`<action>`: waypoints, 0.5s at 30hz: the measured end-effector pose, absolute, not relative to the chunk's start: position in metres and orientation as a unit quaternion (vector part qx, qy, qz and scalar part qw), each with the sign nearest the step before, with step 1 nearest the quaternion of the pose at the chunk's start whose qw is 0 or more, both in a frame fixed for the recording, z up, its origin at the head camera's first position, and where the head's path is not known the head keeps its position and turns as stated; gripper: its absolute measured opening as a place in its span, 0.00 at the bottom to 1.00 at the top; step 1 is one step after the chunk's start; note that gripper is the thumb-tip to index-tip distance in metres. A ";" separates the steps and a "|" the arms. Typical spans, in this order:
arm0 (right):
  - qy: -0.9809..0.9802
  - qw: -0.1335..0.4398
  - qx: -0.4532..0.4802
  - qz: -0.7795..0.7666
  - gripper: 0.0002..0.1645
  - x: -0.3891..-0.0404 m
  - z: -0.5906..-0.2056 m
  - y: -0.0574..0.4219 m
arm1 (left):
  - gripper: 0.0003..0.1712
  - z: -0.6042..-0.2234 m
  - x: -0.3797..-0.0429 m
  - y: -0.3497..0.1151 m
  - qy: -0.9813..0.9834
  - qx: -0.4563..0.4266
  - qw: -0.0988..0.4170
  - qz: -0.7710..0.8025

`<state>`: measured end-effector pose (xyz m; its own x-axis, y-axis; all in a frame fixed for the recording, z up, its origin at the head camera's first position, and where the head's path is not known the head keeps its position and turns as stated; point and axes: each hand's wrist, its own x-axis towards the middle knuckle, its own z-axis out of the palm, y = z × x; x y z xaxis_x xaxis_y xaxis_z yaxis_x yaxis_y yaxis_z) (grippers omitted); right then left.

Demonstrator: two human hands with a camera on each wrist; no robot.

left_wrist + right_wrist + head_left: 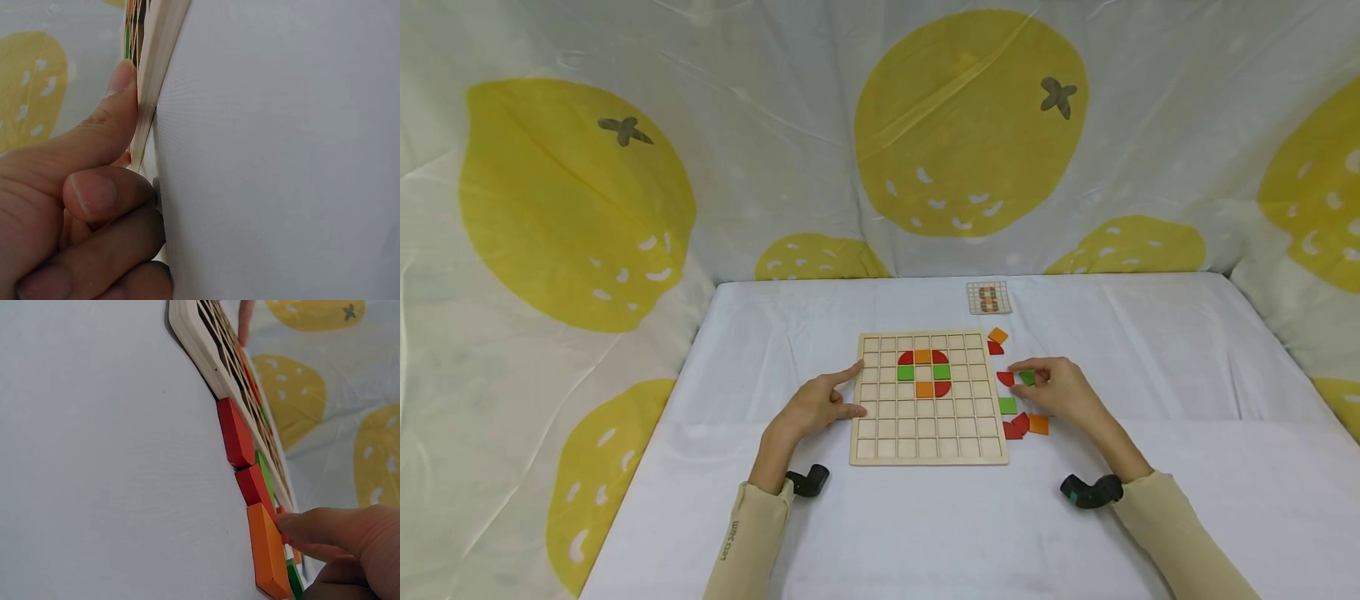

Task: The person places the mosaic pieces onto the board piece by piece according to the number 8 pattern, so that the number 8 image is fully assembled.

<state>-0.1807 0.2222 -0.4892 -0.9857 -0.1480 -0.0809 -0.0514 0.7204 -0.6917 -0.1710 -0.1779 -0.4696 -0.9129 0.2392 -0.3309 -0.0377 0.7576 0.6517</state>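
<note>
Head view: right hand [1058, 386] pinches a red quarter-disc [1005, 378]; spread left hand [812, 406] touches gridded wooden board [904, 428].

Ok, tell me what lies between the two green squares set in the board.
Just one bare cell of the board; the head view shows it.

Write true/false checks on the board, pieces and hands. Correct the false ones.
1. The left hand touches the edge of the board. True.
2. Both hands are left of the board. False: the right hand is on its right.
3. Two green pieces are set in the board. True.
4. Every loose piece is red. False: a loose orange piece lies near the right hand.
5. A patterned card lies beyond the board's far edge. True.
</note>
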 end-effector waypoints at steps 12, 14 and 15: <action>0.922 0.067 -0.044 -0.379 0.17 -0.182 -0.491 0.224 | 0.52 -0.470 -0.171 -0.178 0.918 0.059 0.199 0.338; 0.921 0.069 -0.043 -0.381 0.17 -0.182 -0.491 0.224 | 0.52 -0.470 -0.171 -0.178 0.918 0.060 0.198 0.339; 0.921 0.068 -0.043 -0.381 0.17 -0.182 -0.491 0.225 | 0.52 -0.470 -0.171 -0.178 0.918 0.060 0.197 0.339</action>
